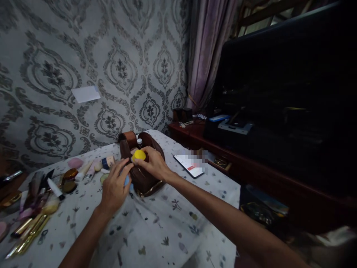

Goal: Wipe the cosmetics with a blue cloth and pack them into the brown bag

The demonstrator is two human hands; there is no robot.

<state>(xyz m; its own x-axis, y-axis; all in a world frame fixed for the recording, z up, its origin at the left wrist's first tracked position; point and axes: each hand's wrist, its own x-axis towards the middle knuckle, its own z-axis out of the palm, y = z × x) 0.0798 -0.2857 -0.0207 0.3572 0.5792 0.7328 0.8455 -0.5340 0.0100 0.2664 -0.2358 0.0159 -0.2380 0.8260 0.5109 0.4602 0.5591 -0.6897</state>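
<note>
A brown leather cosmetic bag (pixel 145 178) stands open on a table covered by a white flower-print cloth (pixel 156 230). My right hand (pixel 153 163) rests on top of the bag, fingers pinched on a small yellow round object (pixel 139 155) at the bag's opening. A white-capped bottle (pixel 139 142) pokes up inside the bag behind it. My left hand (pixel 115 186) is at the bag's left side, fingers curled against it, with a small blue thing (pixel 126 181) showing under the fingers.
Tubes, a pink sponge (pixel 75 162), a small jar (pixel 108 161), brushes and gold-coloured sticks (pixel 28 227) lie at the table's left. A phone (pixel 189 165) lies right of the bag. A dark wooden cabinet (pixel 251 167) with a big black screen stands to the right.
</note>
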